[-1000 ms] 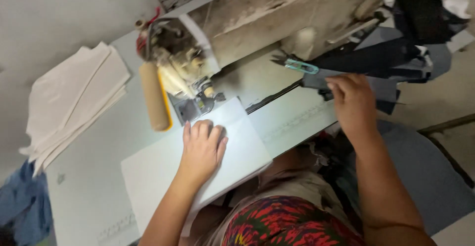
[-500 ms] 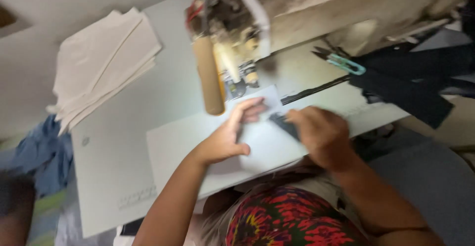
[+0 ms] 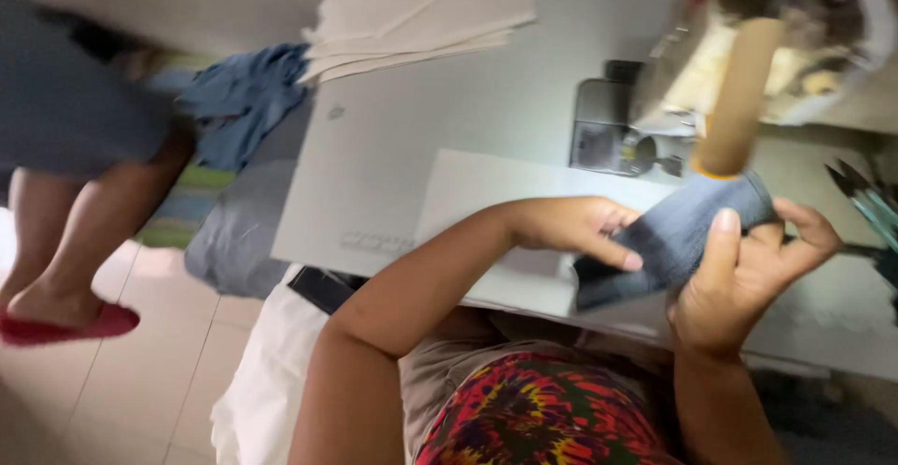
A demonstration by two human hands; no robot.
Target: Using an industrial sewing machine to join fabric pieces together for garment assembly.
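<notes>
Garment: a red, yellow and black patterned top (image 3: 533,418) is seen at the bottom edge, at 6 o'clock, nearest the camera.
Right hand: the right hand (image 3: 748,273) is raised at 4 o'clock, closed on the denim piece, thumb pressed up along the cloth and fingers curled behind it.
Denim piece: a small grey-blue denim piece (image 3: 673,236) is held above the near edge of the table, slanting from lower left to upper right, between both hands.
Left hand: the left hand (image 3: 571,226) is placed just left of centre, its fingertips pinched on the lower left end of the denim piece.
Table: a pale grey sewing table (image 3: 449,119) is spread across the middle of the view; a lighter panel lies on it beneath the left forearm.
Cardboard tube: a brown cardboard tube (image 3: 739,95) is seen at 2 o'clock, tilted, its lower end just above the denim piece.
Sewing machine: the blurred head of a sewing machine (image 3: 804,25) is set behind the tube, at the upper right.
Scissors: teal-handled scissors (image 3: 865,198) are partly cut off at 3 o'clock.
Paper stack: a stack of beige sheets (image 3: 421,7) lies at 12 o'clock on the far table edge.
Blue cloth: crumpled blue cloth (image 3: 243,95) hangs at 10 o'clock beside the table.
Other person: a bare leg (image 3: 84,231) and a red slipper (image 3: 65,325) are seen at 9 o'clock on the tiled floor.
</notes>
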